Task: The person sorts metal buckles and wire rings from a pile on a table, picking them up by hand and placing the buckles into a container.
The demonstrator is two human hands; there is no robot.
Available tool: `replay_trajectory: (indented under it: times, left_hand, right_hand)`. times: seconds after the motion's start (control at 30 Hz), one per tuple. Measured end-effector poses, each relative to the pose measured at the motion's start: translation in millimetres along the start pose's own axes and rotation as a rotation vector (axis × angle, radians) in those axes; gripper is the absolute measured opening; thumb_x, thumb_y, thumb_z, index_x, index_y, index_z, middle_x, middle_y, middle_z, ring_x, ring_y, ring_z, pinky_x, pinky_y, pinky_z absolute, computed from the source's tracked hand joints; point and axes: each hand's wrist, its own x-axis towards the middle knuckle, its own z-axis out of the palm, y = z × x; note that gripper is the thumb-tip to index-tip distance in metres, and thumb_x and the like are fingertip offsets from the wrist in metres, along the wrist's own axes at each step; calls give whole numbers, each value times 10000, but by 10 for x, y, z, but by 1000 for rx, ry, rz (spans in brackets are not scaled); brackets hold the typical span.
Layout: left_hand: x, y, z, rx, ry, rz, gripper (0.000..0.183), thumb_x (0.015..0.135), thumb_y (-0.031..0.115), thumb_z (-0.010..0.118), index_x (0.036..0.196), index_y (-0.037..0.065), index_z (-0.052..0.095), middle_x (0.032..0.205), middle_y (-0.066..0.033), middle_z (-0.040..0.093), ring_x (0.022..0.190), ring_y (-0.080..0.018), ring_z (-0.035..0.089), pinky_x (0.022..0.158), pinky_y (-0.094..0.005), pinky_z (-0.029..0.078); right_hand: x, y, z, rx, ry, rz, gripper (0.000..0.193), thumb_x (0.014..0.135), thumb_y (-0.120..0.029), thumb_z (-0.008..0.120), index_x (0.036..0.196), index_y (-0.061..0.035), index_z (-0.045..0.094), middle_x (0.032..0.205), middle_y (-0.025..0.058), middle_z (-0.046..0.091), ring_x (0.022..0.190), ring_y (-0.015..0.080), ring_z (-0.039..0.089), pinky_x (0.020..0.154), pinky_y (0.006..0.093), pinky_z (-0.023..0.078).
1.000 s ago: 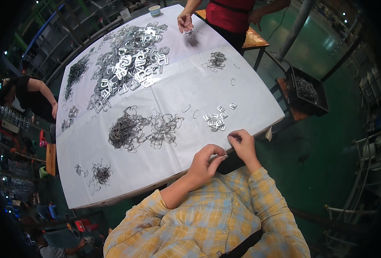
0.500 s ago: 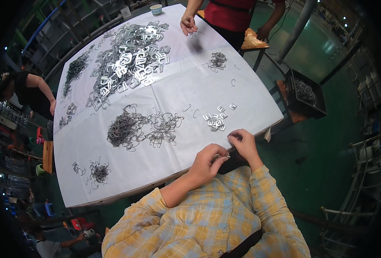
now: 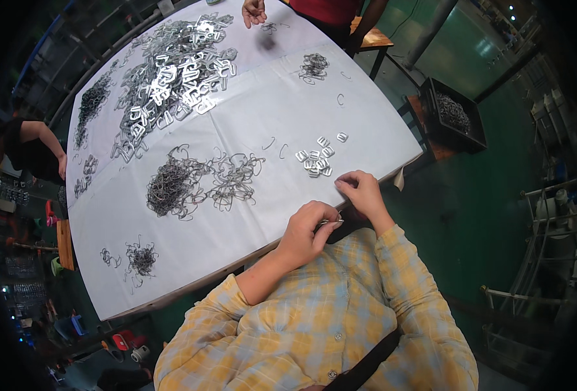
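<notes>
One metal piece [image 3: 338, 221], pinched in my left grip [image 3: 309, 229], seems mid-handling and needs steadying; whether my right grip [image 3: 363, 193] is closed, I can't tell.

We hold both forearms [image 3: 260, 277] slanted forward and inward, our left hand [image 3: 309, 228] curled, thumb pinched toward bent fingers; near it our right hand [image 3: 363, 193] bends, thumb and forefinger tips close together.

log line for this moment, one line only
left hand: pinching small metal piece | right hand: near metal buckles, contents unclear | wire hooks: heaped on white-covered table | co-worker's hand: above far side
</notes>
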Motion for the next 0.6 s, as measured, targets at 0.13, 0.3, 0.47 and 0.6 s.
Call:
replay_trajectory:
  times: [0.13, 0.3, 0.47, 0.6]
  left_hand:
    - [-28, -87, 48, 3, -20, 30, 107, 774, -64, 561, 856, 0, 532, 880, -113, 592, 811, -200, 592, 742, -289, 476]
    - [-58, -130, 64, -7, -19, 27, 110, 777, -56, 577, 862, 4, 540, 880, -111, 594, 804, -191, 593, 710, -280, 482]
    - [-51, -147, 57, 27, -6, 27, 104, 776, -46, 592, 855, 3, 546, 876, -107, 599, 785, -203, 593, 699, -286, 486]
    - [-59, -162, 34, 30, 30, 10, 105, 770, -48, 592, 852, 1, 549, 862, -106, 603, 782, -215, 593, 713, -293, 481]
  right_hand:
    - [29, 7, 118, -68, 157, -49, 250, 718, -186, 719, 893, -12, 682, 771, 132, 637, 678, 227, 619, 651, 330, 492]
    - [95, -102, 280, -255, 181, -245, 281, 722, -163, 729, 962, -27, 672, 771, 102, 556, 724, 272, 556, 653, 358, 450]
    - [202, -51, 265, -333, 234, -359, 201, 742, -136, 697, 906, -24, 661, 756, 104, 563, 717, 276, 576, 633, 384, 455]
    - [151, -255, 117, 220, 69, 93, 132, 845, -109, 610, 877, 18, 627, 764, 82, 629, 652, 156, 629, 566, 278, 482]
